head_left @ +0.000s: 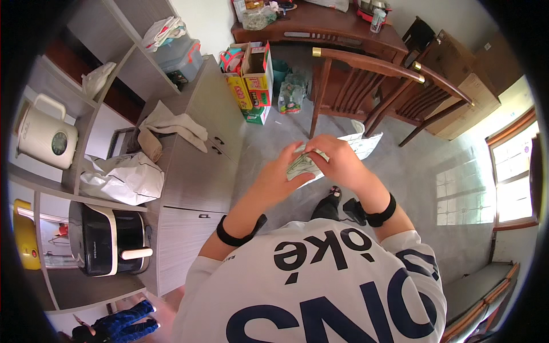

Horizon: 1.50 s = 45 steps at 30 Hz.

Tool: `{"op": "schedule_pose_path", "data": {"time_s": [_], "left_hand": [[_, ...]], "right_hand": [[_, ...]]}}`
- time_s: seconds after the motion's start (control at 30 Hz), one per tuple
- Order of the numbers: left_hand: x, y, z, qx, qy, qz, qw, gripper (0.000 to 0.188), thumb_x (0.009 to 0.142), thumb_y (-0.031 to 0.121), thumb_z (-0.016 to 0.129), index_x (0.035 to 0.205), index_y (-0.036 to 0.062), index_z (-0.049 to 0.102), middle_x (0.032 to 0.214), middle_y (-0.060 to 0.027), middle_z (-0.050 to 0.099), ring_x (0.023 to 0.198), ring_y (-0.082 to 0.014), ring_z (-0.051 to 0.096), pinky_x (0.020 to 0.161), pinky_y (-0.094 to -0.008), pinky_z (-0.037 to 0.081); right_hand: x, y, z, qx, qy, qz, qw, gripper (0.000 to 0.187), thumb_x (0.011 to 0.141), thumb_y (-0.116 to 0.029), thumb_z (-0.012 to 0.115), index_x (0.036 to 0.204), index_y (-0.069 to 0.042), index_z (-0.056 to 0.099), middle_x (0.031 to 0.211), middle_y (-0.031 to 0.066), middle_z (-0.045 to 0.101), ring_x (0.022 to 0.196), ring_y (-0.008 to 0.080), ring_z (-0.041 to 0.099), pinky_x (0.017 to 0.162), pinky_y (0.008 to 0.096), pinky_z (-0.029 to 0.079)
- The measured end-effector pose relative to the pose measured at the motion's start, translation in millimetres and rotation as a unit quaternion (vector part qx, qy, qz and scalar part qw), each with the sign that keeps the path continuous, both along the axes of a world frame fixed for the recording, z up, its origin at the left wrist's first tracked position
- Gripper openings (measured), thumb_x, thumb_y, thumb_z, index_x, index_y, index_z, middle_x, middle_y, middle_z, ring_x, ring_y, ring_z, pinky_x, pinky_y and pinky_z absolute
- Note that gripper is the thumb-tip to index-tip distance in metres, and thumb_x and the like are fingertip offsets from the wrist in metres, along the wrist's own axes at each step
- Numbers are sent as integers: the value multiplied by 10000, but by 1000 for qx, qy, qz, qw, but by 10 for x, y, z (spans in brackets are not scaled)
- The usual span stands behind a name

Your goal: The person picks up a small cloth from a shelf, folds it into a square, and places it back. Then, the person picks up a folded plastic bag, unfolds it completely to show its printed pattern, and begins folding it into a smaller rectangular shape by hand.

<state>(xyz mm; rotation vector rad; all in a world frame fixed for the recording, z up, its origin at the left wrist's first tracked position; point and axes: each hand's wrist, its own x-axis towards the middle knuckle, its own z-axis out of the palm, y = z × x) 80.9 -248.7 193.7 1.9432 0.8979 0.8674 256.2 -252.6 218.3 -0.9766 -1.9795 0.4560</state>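
Note:
Both my hands are raised in front of my body, holding a thin, folded white sheet with greenish print (302, 165); whether it is cloth, paper or plastic I cannot tell. My left hand (281, 174) grips its left side, thumb in front and fingers behind. From the right, my right hand (338, 162) pinches its upper edge, fingers bent over it. Beyond my right hand a white patterned piece (367, 146) spreads out, apparently part of the same sheet, with the join hidden by the hand. Black bands circle both my wrists.
At left stand a grey cabinet (197, 171) and shelves with an air fryer (108, 240), a cream kettle (48, 134) and a white bag (128, 180). Ahead are wooden chairs (366, 71), a desk (320, 26) and cardboard boxes (457, 86). Another person's blue-clad legs (128, 323) show at lower left.

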Motion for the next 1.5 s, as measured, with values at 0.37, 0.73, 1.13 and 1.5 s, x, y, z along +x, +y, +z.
{"op": "schedule_pose_path", "data": {"time_s": [0.37,0.73,1.13,1.5], "left_hand": [[113,99,59,16,-41,54,998,198,780,208,577,859,29,606,702,-122,592,566,-189,552,525,-266,412],[275,285,182,9,-29,113,993,180,759,155,605,844,-3,598,713,-102,601,588,-133,545,550,-248,417],[138,163,220,48,-49,183,981,154,775,125,570,866,3,590,708,-110,595,576,-149,528,539,-243,412],[-625,-244,-230,45,53,175,982,194,787,178,536,889,22,590,793,-139,595,679,-283,561,608,-323,428]], "right_hand": [[122,-6,234,-35,3,-10,999,169,681,38,613,835,-6,561,816,103,580,736,239,573,654,294,443],[333,448,268,-120,-18,68,990,110,701,-30,627,804,3,605,734,109,595,660,189,564,603,260,430],[191,505,309,-163,-7,105,981,105,729,-41,609,817,16,605,726,90,594,662,137,563,619,244,438],[117,6,316,-80,93,1,992,75,744,-1,582,815,18,593,740,79,604,650,98,564,580,218,452]]}}
